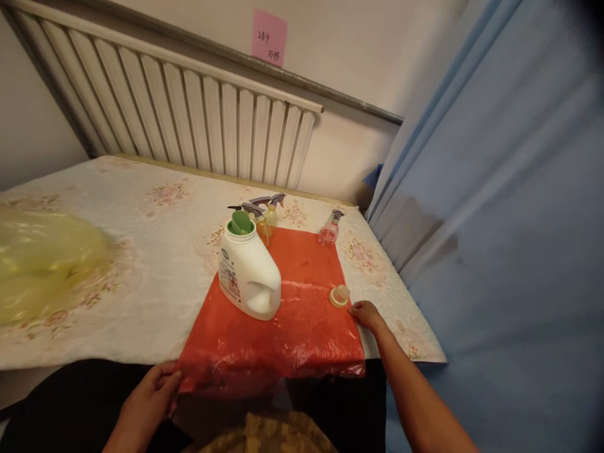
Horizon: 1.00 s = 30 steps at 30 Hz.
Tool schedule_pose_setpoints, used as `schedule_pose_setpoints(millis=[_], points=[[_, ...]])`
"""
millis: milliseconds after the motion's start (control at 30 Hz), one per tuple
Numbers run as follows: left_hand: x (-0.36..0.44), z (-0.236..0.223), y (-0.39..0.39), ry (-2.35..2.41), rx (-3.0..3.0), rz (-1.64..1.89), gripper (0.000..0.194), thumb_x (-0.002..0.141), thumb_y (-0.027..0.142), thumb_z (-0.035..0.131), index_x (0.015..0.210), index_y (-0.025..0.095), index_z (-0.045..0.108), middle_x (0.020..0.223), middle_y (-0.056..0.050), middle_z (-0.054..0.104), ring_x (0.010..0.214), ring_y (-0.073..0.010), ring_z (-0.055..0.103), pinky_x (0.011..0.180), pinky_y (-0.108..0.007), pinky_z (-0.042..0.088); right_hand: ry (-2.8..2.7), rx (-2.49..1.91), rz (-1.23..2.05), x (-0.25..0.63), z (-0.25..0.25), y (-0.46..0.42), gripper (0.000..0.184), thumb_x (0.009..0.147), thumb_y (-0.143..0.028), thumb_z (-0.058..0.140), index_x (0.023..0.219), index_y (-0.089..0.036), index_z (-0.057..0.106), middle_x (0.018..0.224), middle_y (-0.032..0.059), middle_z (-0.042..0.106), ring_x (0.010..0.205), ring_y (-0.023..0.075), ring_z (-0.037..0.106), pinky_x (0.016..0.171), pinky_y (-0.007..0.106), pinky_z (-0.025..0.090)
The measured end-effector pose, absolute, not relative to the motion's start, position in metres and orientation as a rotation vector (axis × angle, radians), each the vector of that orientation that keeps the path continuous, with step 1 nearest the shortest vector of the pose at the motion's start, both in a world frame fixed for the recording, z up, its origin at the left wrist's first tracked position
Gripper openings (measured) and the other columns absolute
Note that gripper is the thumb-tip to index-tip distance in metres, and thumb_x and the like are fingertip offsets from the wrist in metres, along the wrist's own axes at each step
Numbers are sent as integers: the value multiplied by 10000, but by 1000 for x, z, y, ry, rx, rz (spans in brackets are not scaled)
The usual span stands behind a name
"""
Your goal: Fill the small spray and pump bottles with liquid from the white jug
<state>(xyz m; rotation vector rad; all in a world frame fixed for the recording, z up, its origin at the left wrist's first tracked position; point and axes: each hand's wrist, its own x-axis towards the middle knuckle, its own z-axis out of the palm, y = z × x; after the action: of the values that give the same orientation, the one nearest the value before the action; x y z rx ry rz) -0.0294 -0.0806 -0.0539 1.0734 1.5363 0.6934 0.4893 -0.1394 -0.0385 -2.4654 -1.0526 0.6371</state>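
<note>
A red plastic bag (306, 327) lies spread flat over the table's front edge and hangs down a little towards me. My left hand (158, 390) pinches its near left corner. At its right edge, my right hand (365, 313) has its fingers closed on the plastic. On the bag stands a large white jug (250, 270) with a green funnel-like piece (240, 223) in its uncapped mouth. A pale translucent cap (339, 296) rests on the bag close to my right fingertips.
Several spray bottles with yellowish liquid (271, 216) stand behind the jug, partly hidden. A spray bottle with pink liquid (329, 229) stands at the bag's far right corner. A yellow plastic bag (51, 264) lies on the left of the flowered tablecloth (155, 264). A blue curtain (495, 220) hangs along the right.
</note>
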Motion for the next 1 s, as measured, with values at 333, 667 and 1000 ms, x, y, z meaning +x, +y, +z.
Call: schedule_pose_setpoints(millis=[333, 667, 1000], points=[[-31, -52, -88, 1543, 1122, 755, 417, 603, 497, 595, 877, 183, 581, 395, 79, 509, 358, -146, 485, 385, -227, 332, -926, -2399, 820, 482, -38, -166, 307, 926, -327, 601, 1190, -170, 593, 1214, 72, 611, 987, 210, 634, 814, 387, 557], [-39, -62, -87, 1576, 1204, 724, 468, 678, 510, 602, 1011, 180, 592, 573, 20, 650, 443, -182, 600, 424, -268, 445, -810, -2101, 842, 473, -37, -186, 86, 817, -226, 628, 787, -146, 621, 568, -51, 594, 495, 96, 551, 532, 228, 463], [-45, -50, -85, 1751, 1368, 681, 458, 678, 530, 573, 1006, 212, 603, 950, -63, 732, 680, -250, 715, 624, -322, 556, -766, -1873, 836, 449, -23, -191, 236, 595, -374, 680, 706, -170, 641, 488, -18, 615, 450, 133, 558, 515, 264, 448]])
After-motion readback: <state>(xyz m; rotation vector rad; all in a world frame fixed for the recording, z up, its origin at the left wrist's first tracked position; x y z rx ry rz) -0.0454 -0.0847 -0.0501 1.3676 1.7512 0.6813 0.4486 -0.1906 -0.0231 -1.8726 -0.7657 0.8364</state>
